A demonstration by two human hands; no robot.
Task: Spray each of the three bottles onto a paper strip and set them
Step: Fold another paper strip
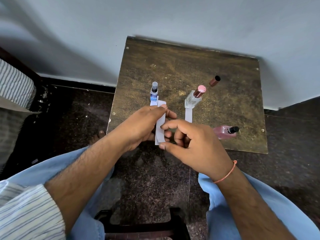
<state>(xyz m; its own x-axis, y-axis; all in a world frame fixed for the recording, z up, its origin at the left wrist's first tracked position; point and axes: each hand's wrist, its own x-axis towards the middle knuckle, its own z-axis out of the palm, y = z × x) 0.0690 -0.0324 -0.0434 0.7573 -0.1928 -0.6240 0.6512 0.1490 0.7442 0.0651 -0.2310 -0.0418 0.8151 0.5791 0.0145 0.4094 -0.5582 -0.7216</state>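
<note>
Last paper strip (pixel 160 126) is up over the table's near edge, pinched by the left hand (pixel 142 125) up top and the right hand (pixel 194 144) at the bottom. Pink bottle (pixel 225 132) lies uncapped nearby (the other two already stand on strips), so I'd guess it's next: free the right hand, grab it, spray.

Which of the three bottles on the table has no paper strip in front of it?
The pink bottle with the black cap, at the table's right near edge. The small blue-labelled bottle and the clear bottle with the pink cap each have a strip.

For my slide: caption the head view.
Both hands hold a white paper strip over a worn wooden table.
</note>
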